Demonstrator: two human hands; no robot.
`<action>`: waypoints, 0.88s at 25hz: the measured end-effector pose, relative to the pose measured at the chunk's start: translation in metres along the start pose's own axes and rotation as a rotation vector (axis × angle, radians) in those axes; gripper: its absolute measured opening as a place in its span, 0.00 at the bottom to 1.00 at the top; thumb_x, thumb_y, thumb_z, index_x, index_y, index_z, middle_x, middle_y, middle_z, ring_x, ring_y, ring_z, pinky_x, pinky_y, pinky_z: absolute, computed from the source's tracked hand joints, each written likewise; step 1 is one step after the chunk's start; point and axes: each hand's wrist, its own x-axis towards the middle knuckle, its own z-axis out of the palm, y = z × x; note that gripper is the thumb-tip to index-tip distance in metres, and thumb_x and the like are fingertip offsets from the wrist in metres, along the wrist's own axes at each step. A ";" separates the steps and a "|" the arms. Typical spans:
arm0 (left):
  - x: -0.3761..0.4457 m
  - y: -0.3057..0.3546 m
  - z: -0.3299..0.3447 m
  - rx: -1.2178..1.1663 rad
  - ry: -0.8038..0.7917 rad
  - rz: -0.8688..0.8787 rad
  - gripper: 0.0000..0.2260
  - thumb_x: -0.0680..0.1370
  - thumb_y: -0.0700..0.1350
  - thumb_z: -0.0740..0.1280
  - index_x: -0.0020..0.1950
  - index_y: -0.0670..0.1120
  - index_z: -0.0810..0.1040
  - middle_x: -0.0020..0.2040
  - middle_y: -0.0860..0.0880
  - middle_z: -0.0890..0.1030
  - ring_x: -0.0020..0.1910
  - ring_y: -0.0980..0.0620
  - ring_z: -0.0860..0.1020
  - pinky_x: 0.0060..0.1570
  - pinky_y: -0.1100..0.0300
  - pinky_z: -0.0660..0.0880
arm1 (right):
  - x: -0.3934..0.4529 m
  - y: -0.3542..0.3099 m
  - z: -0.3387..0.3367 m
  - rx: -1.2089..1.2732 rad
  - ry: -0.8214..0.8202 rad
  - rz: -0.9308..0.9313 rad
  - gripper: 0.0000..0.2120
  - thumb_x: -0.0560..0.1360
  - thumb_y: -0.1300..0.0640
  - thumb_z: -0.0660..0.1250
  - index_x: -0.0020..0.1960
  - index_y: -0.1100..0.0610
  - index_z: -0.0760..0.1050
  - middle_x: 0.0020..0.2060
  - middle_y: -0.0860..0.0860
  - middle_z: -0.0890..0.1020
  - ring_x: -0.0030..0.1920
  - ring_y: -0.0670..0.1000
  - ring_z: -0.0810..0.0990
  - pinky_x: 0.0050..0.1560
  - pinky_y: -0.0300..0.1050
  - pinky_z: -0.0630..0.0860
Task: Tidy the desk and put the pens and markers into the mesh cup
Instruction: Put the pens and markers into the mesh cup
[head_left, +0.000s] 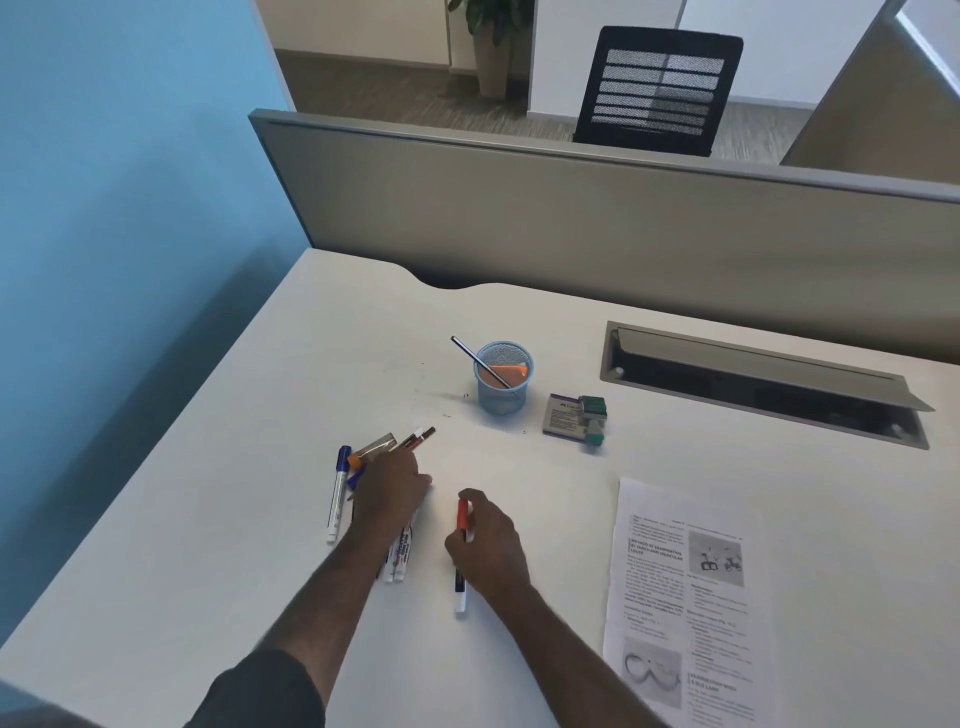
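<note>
A blue mesh cup (503, 387) stands mid-desk with a dark pen (475, 359) leaning in it and something orange inside. My right hand (491, 545) grips a red-capped white marker (462, 519) lying on the desk in front of the cup. My left hand (390, 493) rests over a bunch of pens and markers; two thin pens (420, 437) stick out past its fingers and white marker ends (399, 560) show below the wrist. A blue-capped white marker (337, 493) lies to the left of that hand. How the left fingers lie is hidden.
A small purple box (561, 415) and a green stapler (594, 421) sit right of the cup. A printed sheet (685, 597) lies at the right front. A cable slot (758, 382) with raised lid opens at the back right. A grey partition (571, 208) bounds the desk.
</note>
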 end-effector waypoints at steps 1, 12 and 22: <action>-0.003 0.000 0.003 -0.001 0.000 -0.008 0.10 0.76 0.49 0.69 0.49 0.42 0.81 0.46 0.45 0.83 0.48 0.45 0.82 0.45 0.55 0.79 | 0.002 0.002 -0.003 0.013 0.011 0.000 0.25 0.70 0.58 0.64 0.67 0.49 0.70 0.51 0.49 0.80 0.52 0.52 0.78 0.53 0.44 0.74; -0.004 0.008 0.020 0.100 0.084 -0.005 0.08 0.78 0.47 0.64 0.52 0.44 0.77 0.54 0.46 0.81 0.56 0.47 0.79 0.51 0.56 0.73 | 0.042 -0.004 -0.068 0.263 0.164 0.028 0.26 0.71 0.56 0.68 0.68 0.44 0.71 0.49 0.42 0.80 0.47 0.51 0.81 0.55 0.54 0.80; -0.011 0.060 -0.071 -0.398 0.332 0.131 0.03 0.74 0.47 0.70 0.45 0.49 0.82 0.39 0.53 0.84 0.40 0.49 0.82 0.42 0.57 0.77 | 0.090 -0.046 -0.169 0.383 0.524 -0.185 0.18 0.77 0.60 0.66 0.64 0.46 0.73 0.46 0.48 0.81 0.35 0.53 0.83 0.39 0.54 0.83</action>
